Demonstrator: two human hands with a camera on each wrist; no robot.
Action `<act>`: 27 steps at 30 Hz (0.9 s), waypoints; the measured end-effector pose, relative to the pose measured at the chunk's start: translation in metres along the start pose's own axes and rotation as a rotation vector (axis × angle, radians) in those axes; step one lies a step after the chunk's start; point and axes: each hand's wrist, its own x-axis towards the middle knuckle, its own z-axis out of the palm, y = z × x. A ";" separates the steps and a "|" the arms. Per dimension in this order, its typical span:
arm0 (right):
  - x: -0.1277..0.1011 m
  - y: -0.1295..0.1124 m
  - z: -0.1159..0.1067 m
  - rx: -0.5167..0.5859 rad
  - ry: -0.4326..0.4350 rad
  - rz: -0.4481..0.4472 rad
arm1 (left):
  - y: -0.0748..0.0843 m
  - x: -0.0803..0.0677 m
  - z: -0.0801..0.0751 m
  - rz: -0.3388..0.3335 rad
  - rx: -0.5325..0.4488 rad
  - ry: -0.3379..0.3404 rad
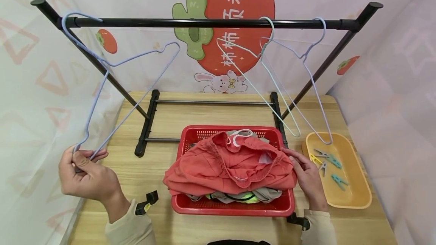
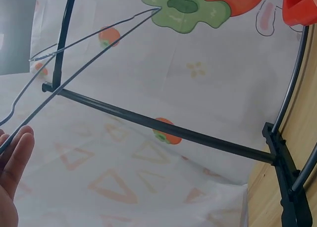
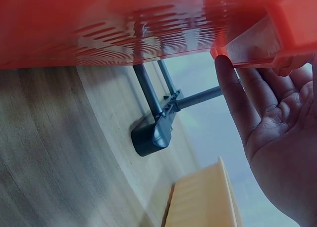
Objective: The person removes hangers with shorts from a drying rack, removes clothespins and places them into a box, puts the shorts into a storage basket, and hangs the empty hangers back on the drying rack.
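Observation:
My left hand [image 1: 86,171] pinches the lower corner of a blue-violet clothes hanger [image 1: 127,114] between thumb and fingers. The hanger is tilted, and its hook overlaps the left end of the black rack's bar [image 1: 190,23]; I cannot tell whether it rests there. In the left wrist view only some fingers [image 2: 17,158] of that hand show beside the hanger. With fingers fairly straight, my right hand [image 1: 308,177] touches the right side of the red drawstring shorts [image 1: 201,165] and the rim of the red basket [image 1: 231,211]. The shorts lie over other clothes in the basket.
A mint hanger [image 1: 272,75] and another blue-violet hanger [image 1: 315,82] hang from the bar's right half. At right, a yellow tray [image 1: 361,196] holds several clothespins [image 1: 338,180]. The rack's feet [image 1: 146,127] stand behind the basket on the wooden table [image 1: 153,184].

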 end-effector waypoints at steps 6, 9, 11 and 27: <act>0.000 0.000 0.000 -0.006 0.006 0.007 | -0.003 -0.002 0.001 -0.023 0.042 -0.040; 0.000 0.000 0.000 -0.007 0.013 0.014 | -0.006 -0.004 0.002 -0.021 0.070 -0.074; -0.001 -0.001 0.000 -0.008 0.013 0.017 | -0.007 -0.006 0.002 -0.017 0.075 -0.089; 0.000 0.002 0.000 -0.034 0.009 -0.005 | -0.020 -0.022 0.005 0.029 0.118 -0.172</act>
